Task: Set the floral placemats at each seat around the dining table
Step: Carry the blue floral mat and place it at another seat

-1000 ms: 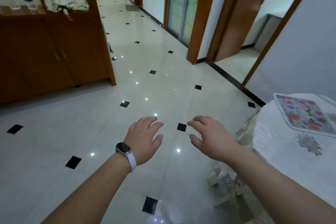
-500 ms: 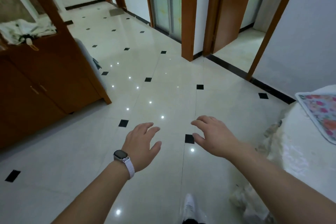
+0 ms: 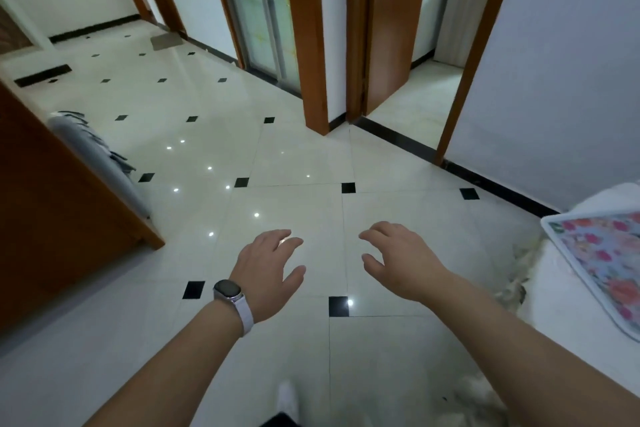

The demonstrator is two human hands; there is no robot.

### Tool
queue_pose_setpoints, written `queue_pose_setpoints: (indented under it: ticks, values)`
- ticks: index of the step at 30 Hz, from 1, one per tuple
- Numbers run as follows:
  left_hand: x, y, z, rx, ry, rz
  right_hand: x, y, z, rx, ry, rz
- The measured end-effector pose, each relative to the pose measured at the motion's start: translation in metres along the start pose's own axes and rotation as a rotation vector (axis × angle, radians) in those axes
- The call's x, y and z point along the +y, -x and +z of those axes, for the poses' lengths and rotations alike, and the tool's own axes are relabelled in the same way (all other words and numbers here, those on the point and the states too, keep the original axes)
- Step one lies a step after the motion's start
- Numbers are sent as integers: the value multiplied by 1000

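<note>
A floral placemat (image 3: pixel 609 263) with pink and orange flowers lies flat on the white-clothed dining table (image 3: pixel 561 315) at the right edge of the view, partly cut off by the frame. My left hand (image 3: pixel 268 274), with a watch on its wrist, hovers over the floor, fingers apart and holding nothing. To its right my right hand (image 3: pixel 401 260) is also empty with fingers spread. Both hands are well to the left of the table and touch nothing.
Glossy cream floor tiles (image 3: pixel 284 166) with small black squares stretch ahead. A brown wooden cabinet (image 3: pixel 52 204) stands at the left. An open wooden door (image 3: pixel 394 28) and a glass sliding door (image 3: pixel 266 7) are ahead. A white wall (image 3: pixel 561 62) rises at the right behind the table.
The view has swung to the right and forward along the table; the cabinet slid left and the placemat shifted toward the right edge. Both hands stay empty and spread.
</note>
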State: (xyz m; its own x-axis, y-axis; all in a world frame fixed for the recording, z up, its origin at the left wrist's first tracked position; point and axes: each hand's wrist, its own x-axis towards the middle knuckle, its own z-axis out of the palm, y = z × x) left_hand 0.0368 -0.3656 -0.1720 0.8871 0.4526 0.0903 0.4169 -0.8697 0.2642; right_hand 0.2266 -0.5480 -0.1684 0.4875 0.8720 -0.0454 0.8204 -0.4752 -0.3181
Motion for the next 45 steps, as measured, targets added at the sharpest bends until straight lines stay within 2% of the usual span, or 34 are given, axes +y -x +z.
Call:
queue_pose_setpoints:
  ticks: [8, 13, 17, 20, 33, 45]
  values:
    - [-23, -149, 33, -82, 101, 133, 49, -78, 2, 19, -3, 186]
    - [-30, -272, 40, -120, 162, 289, 70, -143, -19, 131, -8, 335]
    - [-40, -353, 44, -149, 188, 407, 85, -186, -40, 146, 20, 449]
    - [-35, -403, 46, -149, 241, 431, 96, -197, -51, 159, 16, 542]
    - [104, -510, 86, -280, 318, 848, 185, -183, -82, 235, 68, 918]
    - [264, -597, 142, -372, 103, 1040, 337, -146, -107, 277, -30, 1092]
